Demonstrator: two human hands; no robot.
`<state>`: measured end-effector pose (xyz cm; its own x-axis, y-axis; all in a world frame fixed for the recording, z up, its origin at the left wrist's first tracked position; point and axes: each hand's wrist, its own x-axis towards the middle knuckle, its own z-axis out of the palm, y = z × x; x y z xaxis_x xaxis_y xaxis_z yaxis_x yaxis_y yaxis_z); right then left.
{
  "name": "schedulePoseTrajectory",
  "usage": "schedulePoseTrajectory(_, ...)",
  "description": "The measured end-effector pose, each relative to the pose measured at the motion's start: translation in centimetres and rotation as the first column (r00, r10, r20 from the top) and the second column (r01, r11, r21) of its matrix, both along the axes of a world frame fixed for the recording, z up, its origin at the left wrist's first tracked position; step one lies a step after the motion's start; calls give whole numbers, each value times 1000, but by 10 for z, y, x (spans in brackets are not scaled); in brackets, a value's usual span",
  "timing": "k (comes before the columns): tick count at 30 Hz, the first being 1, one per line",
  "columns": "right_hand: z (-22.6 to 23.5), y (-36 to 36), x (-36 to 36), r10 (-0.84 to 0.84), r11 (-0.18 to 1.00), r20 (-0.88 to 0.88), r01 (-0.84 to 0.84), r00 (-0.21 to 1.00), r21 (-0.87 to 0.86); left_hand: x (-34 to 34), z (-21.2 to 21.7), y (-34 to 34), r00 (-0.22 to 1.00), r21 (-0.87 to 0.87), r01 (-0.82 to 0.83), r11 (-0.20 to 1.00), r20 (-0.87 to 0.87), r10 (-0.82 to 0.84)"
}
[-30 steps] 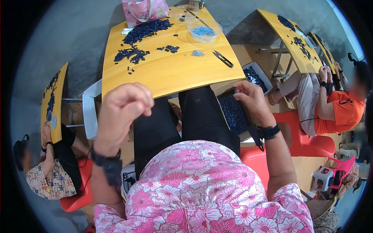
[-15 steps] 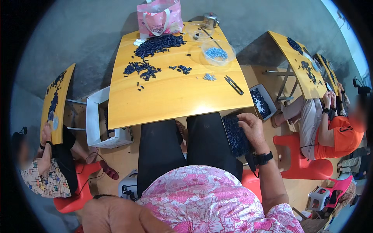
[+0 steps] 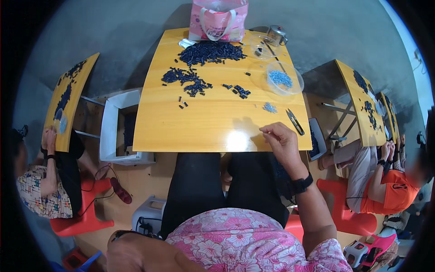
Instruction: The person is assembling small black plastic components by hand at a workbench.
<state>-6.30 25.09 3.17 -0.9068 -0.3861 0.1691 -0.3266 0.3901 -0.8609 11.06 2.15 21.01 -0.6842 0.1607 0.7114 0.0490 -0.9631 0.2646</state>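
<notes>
Yellow bench (image 3: 204,122): I am sitting at its near edge, knees under it, and everything I am working with is lying on top.
Right hand (image 3: 283,143): I am holding it over the near right edge of the bench, thumb and forefinger pressed together as if pinching something; whatever is between them is too small for me to tell.
Left hand (image 3: 136,251): it is hanging low by my hip, well away from the bench, and I cannot tell whether it is closed or spread.
Loose blue bits (image 3: 269,107): a small cluster is lying just beyond my right hand.
Black snips (image 3: 295,121): they are lying beside that hand, untouched.
Clear dish (image 3: 284,78): it is holding more blue bits, further out.
Dark pieces (image 3: 210,52): a big heap is sitting at the far side, with smaller scatters nearer.
Progress: I am judging most of the work as still ahead, since the dark heap looks large.
Pink bag (image 3: 218,19): it is standing at the far edge.
</notes>
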Motion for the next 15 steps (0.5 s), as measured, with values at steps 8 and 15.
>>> schedulePoseTrajectory(8,-6,-60,-61,-17,983,-264,64,964,172,-24,-28,-37,998,-152,-19,988,-62,10)
schedulePoseTrajectory(15,-15,-84,-85,-86,918,-266,180,960,353,-57,-104,-55,889,-862,-192,469,50,455)
